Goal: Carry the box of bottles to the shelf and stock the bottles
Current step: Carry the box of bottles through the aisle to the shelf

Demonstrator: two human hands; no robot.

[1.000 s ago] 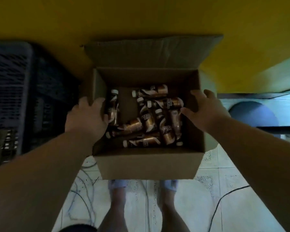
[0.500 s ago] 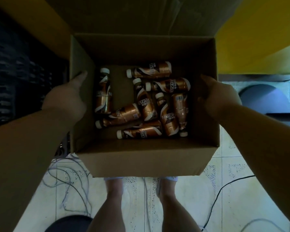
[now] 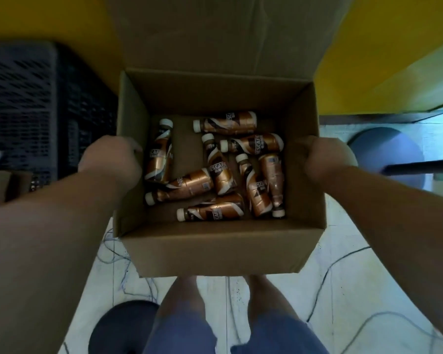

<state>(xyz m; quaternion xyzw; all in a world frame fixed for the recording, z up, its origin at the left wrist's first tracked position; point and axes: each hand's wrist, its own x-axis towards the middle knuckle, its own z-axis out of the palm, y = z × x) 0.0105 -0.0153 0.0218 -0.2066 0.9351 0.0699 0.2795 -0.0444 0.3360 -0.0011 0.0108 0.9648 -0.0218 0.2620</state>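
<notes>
Above our own legs and the pale tiled floor [image 3: 343, 290], seen from the head camera, we hold the open cardboard box [image 3: 215, 251] level between both arms. A second ago our palms were only reaching for its side walls, and the box sat smaller and farther from us against the yellow wall [image 3: 49, 19]; it now fills the middle of the view, with its near wall over our knees. We judge that the lift is done and the carry to the shelf is starting; no shelf shows here.

Left of the box, our left hand [image 3: 110, 162] is closed around the top edge of the left wall, fingers curled over the rim. Right of the box, our right hand [image 3: 327, 159] clamps the right wall the same way, fingers hidden on the inside face. Neither hand touches any bottle.

Inside the box, the bottles [image 3: 215, 172], brown and copper with white caps, lie loose on their sides across the bottom, pointing every way, between the two grips and well below the rim. The box's back flap stands upright, and a dark plastic crate [image 3: 36, 103] sits to its left. None are stocked yet, and loose cables [image 3: 325, 277] cross the floor underfoot.
</notes>
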